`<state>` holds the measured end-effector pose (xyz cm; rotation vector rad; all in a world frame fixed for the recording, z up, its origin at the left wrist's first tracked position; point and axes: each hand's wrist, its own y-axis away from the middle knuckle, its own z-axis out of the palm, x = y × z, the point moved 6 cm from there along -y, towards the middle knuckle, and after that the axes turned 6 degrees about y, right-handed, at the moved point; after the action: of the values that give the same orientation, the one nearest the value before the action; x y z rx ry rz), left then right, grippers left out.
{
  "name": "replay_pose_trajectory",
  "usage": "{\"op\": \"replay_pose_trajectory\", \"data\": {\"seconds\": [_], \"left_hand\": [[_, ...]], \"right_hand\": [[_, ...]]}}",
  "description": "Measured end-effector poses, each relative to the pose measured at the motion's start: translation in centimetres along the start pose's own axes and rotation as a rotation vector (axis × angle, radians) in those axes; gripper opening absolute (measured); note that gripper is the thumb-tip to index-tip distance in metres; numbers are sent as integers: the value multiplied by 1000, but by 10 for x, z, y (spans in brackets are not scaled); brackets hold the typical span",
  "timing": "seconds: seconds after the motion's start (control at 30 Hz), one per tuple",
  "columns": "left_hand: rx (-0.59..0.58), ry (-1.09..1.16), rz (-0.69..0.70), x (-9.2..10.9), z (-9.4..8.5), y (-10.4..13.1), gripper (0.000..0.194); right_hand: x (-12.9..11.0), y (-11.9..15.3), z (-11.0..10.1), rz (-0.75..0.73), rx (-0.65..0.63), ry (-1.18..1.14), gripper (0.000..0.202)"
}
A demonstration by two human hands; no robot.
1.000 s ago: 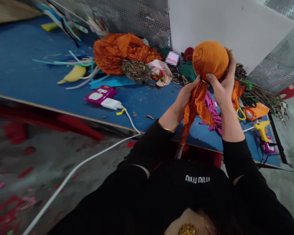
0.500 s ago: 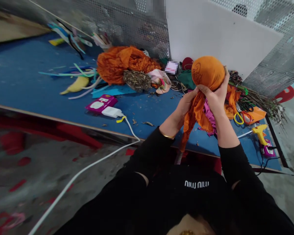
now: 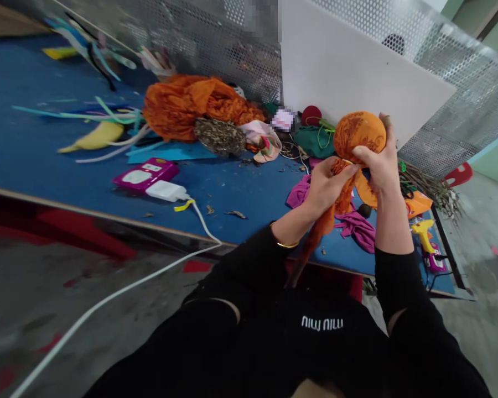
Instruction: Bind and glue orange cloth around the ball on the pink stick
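An orange cloth (image 3: 359, 132) is stretched over a round form, with its gathered tail hanging down towards my lap. My left hand (image 3: 327, 185) pinches the gathered cloth just below the ball. My right hand (image 3: 379, 160) wraps round the ball's right side, its thumb across the lower front. Whatever fills the ball is hidden by the cloth. Beneath my hands, pink cloth (image 3: 359, 232) lies on the blue table, and a green cloth (image 3: 313, 142) is behind them.
On the blue table (image 3: 87, 188) are an orange cloth heap (image 3: 191, 105), a bundle of dried stuff (image 3: 219, 136), a purple box (image 3: 143, 176) and a yellow glue gun (image 3: 424, 232). A white cable (image 3: 120, 296) crosses the front edge. A white board (image 3: 357, 66) stands behind.
The view has shifted right. The covered ball has turned and dropped slightly, and my left hand now pinches the cloth at its neck. More pink cloth shows beneath.
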<state>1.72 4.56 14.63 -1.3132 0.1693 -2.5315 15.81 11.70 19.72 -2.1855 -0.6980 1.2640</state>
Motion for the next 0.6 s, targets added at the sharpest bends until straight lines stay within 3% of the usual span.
{"op": "replay_pose_trajectory", "data": {"seconds": [0.17,0.3,0.47,0.6], "left_hand": [[19,-13,-20,-16,-2,8,29],[5,-14,-27,-18,-3,7,31],[8,-123,33,-11,2,5,31],[-23,-188,47,-6,5,9,27]], "right_hand": [[7,16,17,6,45,-9,90],[0,21,7,-14,24,2,88],[-35,5,-21,-57,71,49,74],[-17,-24,-21,1,-23,84,53]]}}
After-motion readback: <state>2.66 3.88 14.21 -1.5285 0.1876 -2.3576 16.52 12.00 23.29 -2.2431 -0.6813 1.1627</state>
